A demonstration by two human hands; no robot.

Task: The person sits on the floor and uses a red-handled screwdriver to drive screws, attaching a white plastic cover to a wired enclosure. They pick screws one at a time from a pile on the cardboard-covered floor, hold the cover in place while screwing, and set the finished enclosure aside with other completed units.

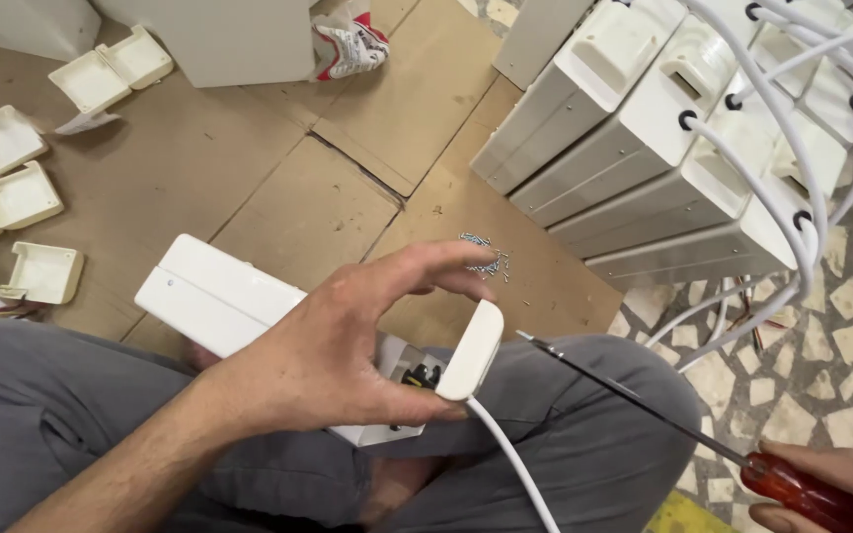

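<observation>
Left hand point(333, 360) rests over a long white rectangular plastic housing point(214, 296) lying across the lap, grey trousers beneath. Its grip is clenched on a small white plastic end cap point(473, 350), thumb below, forefinger above; the cap stands tilted at the housing's open end, where dark parts show. A white round cable point(510, 459) leaves the cap downward. Right hand point(836, 484), lower right corner, grip closed around a screwdriver with red translucent handle point(797, 491); its dark shaft points up-left, tip just beside the cap. Small heap of silver screws point(486, 257) on brown cardboard floor sheets point(249, 168). Stacked white housings with cables point(663, 148) upper right; loose square white caps point(22, 197) far left.
</observation>
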